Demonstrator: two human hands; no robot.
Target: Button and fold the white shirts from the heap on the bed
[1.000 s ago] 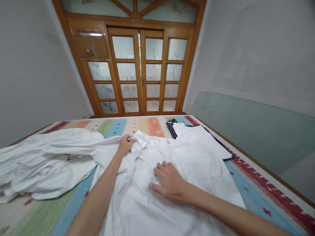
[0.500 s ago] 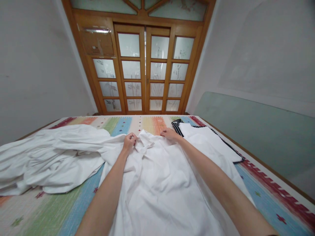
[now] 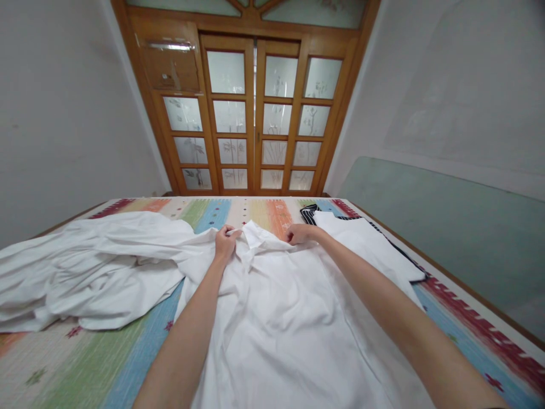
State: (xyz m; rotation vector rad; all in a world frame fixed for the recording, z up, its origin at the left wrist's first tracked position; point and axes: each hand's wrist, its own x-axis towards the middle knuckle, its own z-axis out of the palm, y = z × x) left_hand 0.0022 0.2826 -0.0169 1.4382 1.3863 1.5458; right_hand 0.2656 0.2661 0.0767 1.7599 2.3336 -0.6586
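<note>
A white shirt [image 3: 289, 318] lies spread in front of me, wrinkled across its middle, its collar [image 3: 252, 236] at the far end. Just left of the collar, my left hand [image 3: 225, 241] pinches the shirt's cloth between thumb and fingers. On the collar's other side, my right hand [image 3: 300, 233] is closed on the shirt's far edge, its fingertips partly hidden by the hand itself. Both forearms reach over the shirt.
At left lies a crumpled heap of white cloth [image 3: 85, 267]. On the right are folded white garments [image 3: 361, 238] with a black striped piece [image 3: 309, 213] beneath. All rest on a striped, patterned bed cover [image 3: 85, 369]. A pale green board [image 3: 447, 210] lines the right wall; wooden doors [image 3: 255, 113] stand beyond.
My right hand has shifted slightly right along the shirt's far edge, and its fingers have curled in more. The left hand keeps its grip near the collar. The view has tilted a little.
</note>
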